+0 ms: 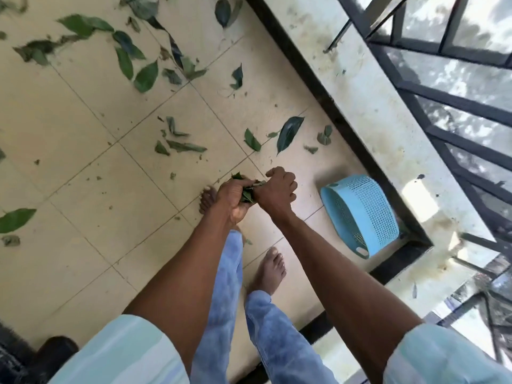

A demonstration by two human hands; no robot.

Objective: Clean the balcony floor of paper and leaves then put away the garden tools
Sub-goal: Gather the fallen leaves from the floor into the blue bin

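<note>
Gathering leaves by hand: the left hand [234, 199] is curled tight around a bunch of leaves [247, 194], and the right hand [278, 189] is fisted against it, apparently tucking more into the bundle; whether its fingers pinch a leaf cannot be told. A blue basket [360, 214] lies on its side just right of the hands, against the dark kerb [327, 98], its mouth facing left. Many loose leaves [288, 133] remain scattered on the tiled floor [83, 139], mostly far and left; no paper or garden tools identifiable. Judgement: early in the task. To do this step well, compress the bundle firmly with both hands, carry it low to the basket, and release inside the rim so no fragment drops. Risk: small torn bits slipping out
</note>
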